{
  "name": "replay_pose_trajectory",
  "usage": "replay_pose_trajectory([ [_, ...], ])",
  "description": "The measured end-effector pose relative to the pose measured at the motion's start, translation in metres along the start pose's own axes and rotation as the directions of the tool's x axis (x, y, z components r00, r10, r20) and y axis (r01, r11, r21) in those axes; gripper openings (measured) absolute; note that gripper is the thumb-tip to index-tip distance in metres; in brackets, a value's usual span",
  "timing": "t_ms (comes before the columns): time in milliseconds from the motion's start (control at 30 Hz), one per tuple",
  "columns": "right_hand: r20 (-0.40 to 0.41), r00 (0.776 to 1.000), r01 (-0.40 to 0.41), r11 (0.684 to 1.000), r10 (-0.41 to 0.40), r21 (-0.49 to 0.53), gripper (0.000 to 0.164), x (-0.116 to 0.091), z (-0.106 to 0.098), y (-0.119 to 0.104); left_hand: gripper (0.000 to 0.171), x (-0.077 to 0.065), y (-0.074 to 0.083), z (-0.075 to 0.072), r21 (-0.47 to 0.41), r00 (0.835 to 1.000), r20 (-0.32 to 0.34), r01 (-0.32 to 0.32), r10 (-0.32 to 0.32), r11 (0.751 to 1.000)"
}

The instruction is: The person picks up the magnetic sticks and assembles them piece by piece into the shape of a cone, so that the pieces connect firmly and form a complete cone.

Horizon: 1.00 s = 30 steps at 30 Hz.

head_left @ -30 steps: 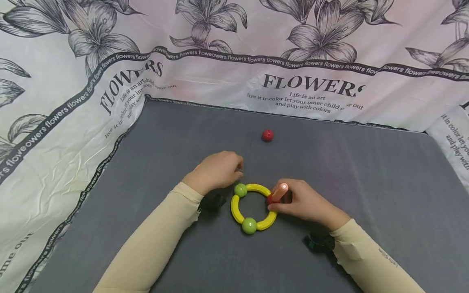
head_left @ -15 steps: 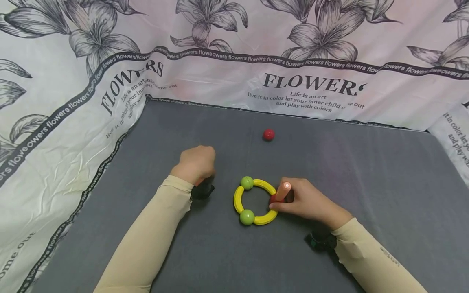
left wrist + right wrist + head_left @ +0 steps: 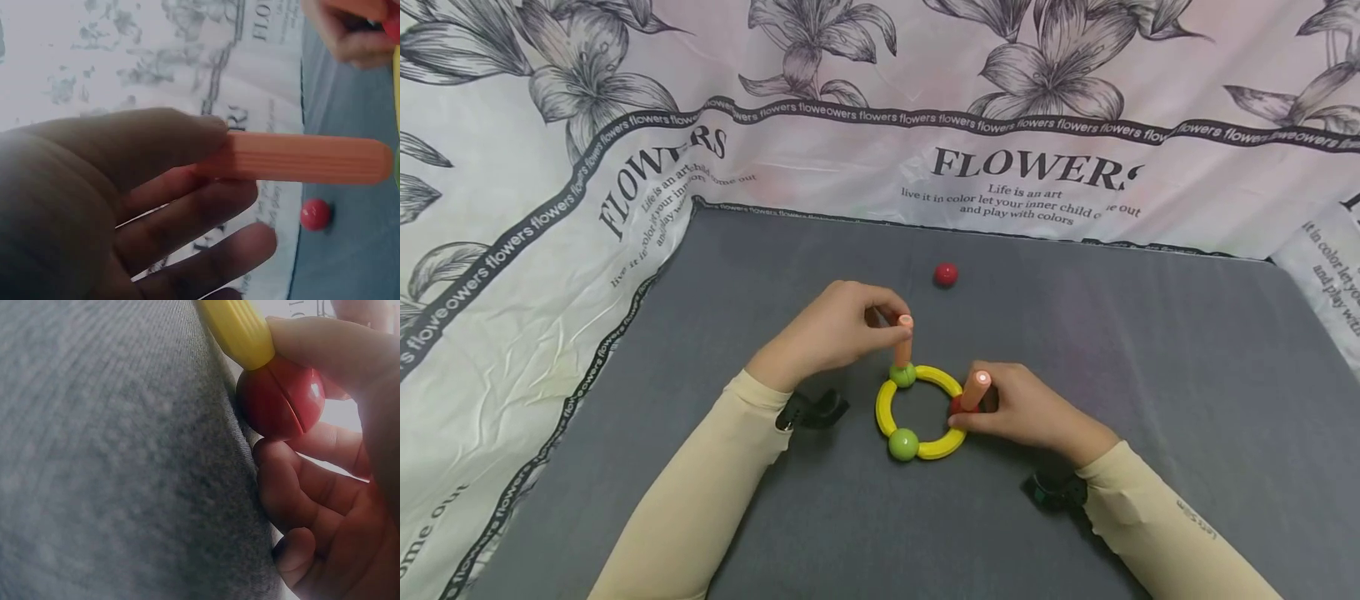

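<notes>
A ring of curved yellow sticks (image 3: 885, 408) joined by balls lies on the table. My left hand (image 3: 831, 333) pinches a straight orange stick (image 3: 306, 157) between thumb and forefinger, other fingers spread. That stick is upright in the head view, its lower end right at the ring's far green ball (image 3: 902, 377). A second green ball (image 3: 903, 444) sits on the near side. At the right side, my right hand (image 3: 1026, 412) holds the ring's red ball (image 3: 281, 400) between thumb and fingers. From this ball a second orange stick (image 3: 976, 392) rises, tilted.
A loose red ball (image 3: 946, 274) lies farther back on the dark grey table (image 3: 1150, 350). White flower-printed cloth (image 3: 820, 158) borders the table at the back and left. Both wrists carry black camera mounts.
My left hand drew away left from the ring, then came back with an orange stick over the far green ball. The ring shifted slightly away from me; my right hand kept its hold.
</notes>
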State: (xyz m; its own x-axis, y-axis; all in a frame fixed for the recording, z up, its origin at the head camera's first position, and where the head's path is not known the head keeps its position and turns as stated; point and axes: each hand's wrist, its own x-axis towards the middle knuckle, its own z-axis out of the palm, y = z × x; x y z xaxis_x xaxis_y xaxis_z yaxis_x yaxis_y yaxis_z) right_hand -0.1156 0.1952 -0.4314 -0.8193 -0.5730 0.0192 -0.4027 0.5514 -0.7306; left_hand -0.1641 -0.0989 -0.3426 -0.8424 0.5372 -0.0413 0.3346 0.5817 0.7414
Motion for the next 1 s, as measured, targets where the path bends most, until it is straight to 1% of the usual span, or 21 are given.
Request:
replay_pose_trajectory([
  [100,-0.002,1.0,0.009,1.0,-0.009,0.004,0.028,0.001,-0.001,0.0,0.008,-0.002,0.007,0.001,0.013,0.998,-0.015,-0.057,0.057,0.998],
  [233,-0.001,1.0,0.006,1.0,-0.006,0.003,0.028,0.0,-0.001,0.0,0.014,-0.002,0.009,0.003,0.041,0.997,0.024,-0.08,0.079,0.996],
  [333,-0.001,1.0,0.001,1.0,-0.001,0.001,0.029,0.0,0.0,-0.001,0.007,0.0,0.008,0.005,0.064,0.998,0.048,-0.048,0.045,0.997],
  [400,-0.002,1.0,-0.005,1.0,0.005,-0.004,0.029,0.0,0.0,-0.002,0.01,0.001,0.006,0.007,0.115,0.997,0.075,-0.004,-0.005,0.993],
  [433,-0.003,1.0,-0.007,1.0,0.007,-0.006,0.029,0.0,0.0,-0.002,0.013,0.001,0.005,0.008,0.16,0.994,0.099,0.026,-0.042,0.987],
  [467,-0.002,1.0,-0.01,1.0,0.01,-0.007,0.028,0.0,0.0,-0.002,0.016,0.002,0.004,0.01,0.209,0.988,0.131,0.056,-0.085,0.976],
  [500,-0.002,1.0,-0.011,1.0,0.011,-0.013,0.029,0.0,0.0,-0.003,0.019,0.003,0.002,0.013,0.257,0.976,0.171,0.085,-0.132,0.963],
  [533,-0.001,1.0,-0.013,1.0,0.013,-0.016,0.029,-0.001,0.001,-0.003,0.023,0.004,0.0,0.017,0.301,0.961,0.215,0.102,-0.172,0.948],
  [567,-0.001,1.0,-0.014,1.0,0.014,-0.019,0.029,-0.001,0.0,-0.004,0.028,0.005,-0.002,0.021,0.338,0.943,0.259,0.115,-0.21,0.934],
  [633,0.005,1.0,-0.016,1.0,0.016,-0.022,0.03,-0.001,0.0,-0.005,0.034,0.007,-0.006,0.03,0.384,0.909,0.325,0.124,-0.26,0.915],
  [667,0.009,1.0,-0.016,1.0,0.016,-0.02,0.03,-0.001,0.0,-0.005,0.037,0.008,-0.008,0.033,0.39,0.898,0.346,0.126,-0.272,0.912],
  [700,0.013,1.0,-0.017,1.0,0.017,-0.021,0.032,-0.001,0.0,-0.006,0.037,0.009,-0.009,0.036,0.391,0.892,0.358,0.126,-0.277,0.912],
  [733,0.019,1.0,-0.019,1.0,0.02,-0.017,0.033,-0.001,0.0,-0.007,0.036,0.01,-0.011,0.039,0.39,0.893,0.36,0.12,-0.271,0.913],
  [767,0.025,1.0,-0.018,1.0,0.018,-0.02,0.036,-0.001,0.0,-0.007,0.035,0.011,-0.012,0.041,0.397,0.897,0.354,0.113,-0.265,0.911],
  [867,0.062,0.998,-0.017,0.999,0.018,-0.028,0.049,0.0,-0.001,-0.009,0.032,0.014,-0.014,0.043,0.411,0.917,0.323,0.086,-0.233,0.908],
  [933,0.095,0.995,-0.007,0.998,0.013,-0.057,0.057,0.0,-0.002,-0.009,0.031,0.016,-0.016,0.044,0.413,0.932,0.301,0.065,-0.204,0.908],
  [1000,0.134,0.991,0.009,0.996,0.002,-0.084,0.057,-0.001,-0.003,-0.011,0.026,0.018,-0.018,0.045,0.405,0.944,0.285,0.037,-0.165,0.913],
])
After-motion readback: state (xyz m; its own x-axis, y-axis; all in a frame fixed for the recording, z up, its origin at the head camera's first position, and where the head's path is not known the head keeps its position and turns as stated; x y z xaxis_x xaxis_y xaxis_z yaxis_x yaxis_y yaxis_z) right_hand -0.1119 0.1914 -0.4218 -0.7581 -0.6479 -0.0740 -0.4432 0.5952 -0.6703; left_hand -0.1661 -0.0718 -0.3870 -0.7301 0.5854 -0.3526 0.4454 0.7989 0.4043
